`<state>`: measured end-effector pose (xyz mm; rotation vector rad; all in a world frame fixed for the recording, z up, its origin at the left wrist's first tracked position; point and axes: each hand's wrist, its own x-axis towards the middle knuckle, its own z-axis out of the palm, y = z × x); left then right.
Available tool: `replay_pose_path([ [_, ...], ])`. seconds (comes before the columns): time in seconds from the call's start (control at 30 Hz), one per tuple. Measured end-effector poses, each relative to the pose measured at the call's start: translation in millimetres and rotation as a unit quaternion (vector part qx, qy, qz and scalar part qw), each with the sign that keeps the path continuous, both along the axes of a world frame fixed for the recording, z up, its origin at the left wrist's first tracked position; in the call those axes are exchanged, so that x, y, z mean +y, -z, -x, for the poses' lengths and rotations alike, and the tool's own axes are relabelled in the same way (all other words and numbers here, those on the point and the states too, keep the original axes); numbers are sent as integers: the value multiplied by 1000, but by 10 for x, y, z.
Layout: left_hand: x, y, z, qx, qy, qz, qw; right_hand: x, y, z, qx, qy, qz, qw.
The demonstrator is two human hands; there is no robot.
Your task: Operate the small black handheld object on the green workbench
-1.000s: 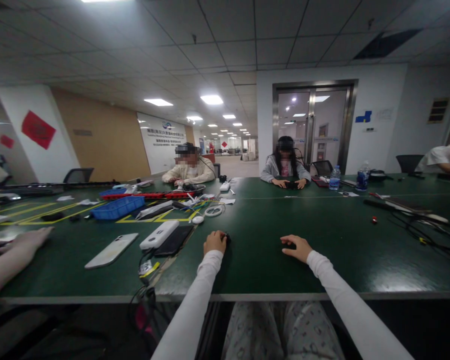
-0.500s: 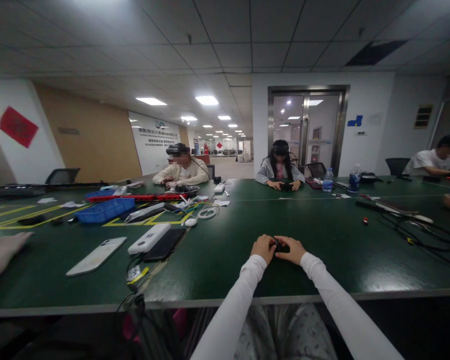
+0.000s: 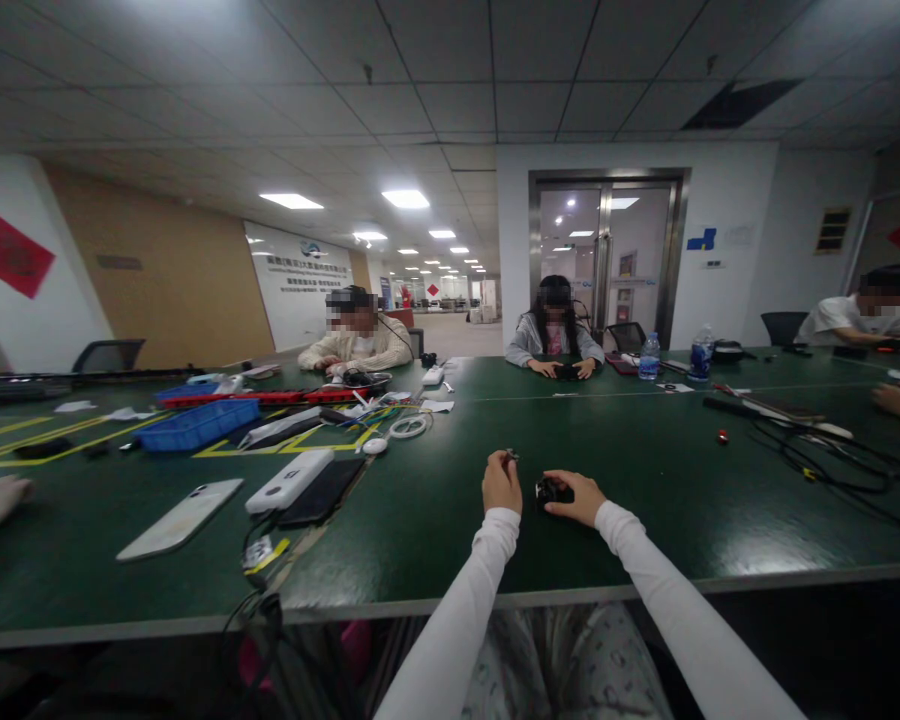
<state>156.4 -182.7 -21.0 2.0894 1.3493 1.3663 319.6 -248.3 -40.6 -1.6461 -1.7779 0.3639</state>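
My right hand (image 3: 579,498) is closed around a small black object (image 3: 552,491) just above the green tabletop; its left end shows a lighter edge, and its kind is too small to make out. A short gap to the left, my left hand (image 3: 502,484) pinches a tiny dark piece (image 3: 512,456) at its fingertips. That piece is apart from the black object. Both forearms, in white sleeves, reach over the table's front edge.
Left of my hands lie a white phone (image 3: 181,518), a white power bank (image 3: 290,479) on a dark slab, a blue tray (image 3: 198,425) and a coiled white cable (image 3: 408,427). Black cables (image 3: 847,465) and a small red item (image 3: 722,437) lie right. Co-workers sit around the table.
My hands have come apart. The left has moved left and slightly up with the tiny dark piece, while the right keeps the black object. The view has shifted slightly.
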Motion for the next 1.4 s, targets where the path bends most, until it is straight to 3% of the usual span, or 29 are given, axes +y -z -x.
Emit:
replay_pose_path([
  [0.1, -31, -43, 12, -7, 11, 21, 1000, -10, -12, 4, -2, 1, 0, 1000],
  [0.33, -160, -21, -67, 154, 187, 27, 970, 4, -19, 19, -14, 9, -2, 1000],
  [0.5, -158, 41, -91, 210, 207, 28, 955, 1, -13, 22, -13, 6, -10, 1000],
  [0.73, 56, -23, 193, 212, 128, 66, 967, -4, -14, 9, 27, -5, 8, 1000],
  [0.97, 544, -155, 1058, 218, -52, 102, 969, -18, -8, -4, 25, -15, 18, 999],
  [1.13, 741, -238, 1604, 236, -134, 103, 957, -34, -8, -6, 26, -17, 26, 999],
  [1.4, 831, -223, 1889, 179, -205, 87, 958, -16, 63, -23, 24, -19, 8, 999],
])
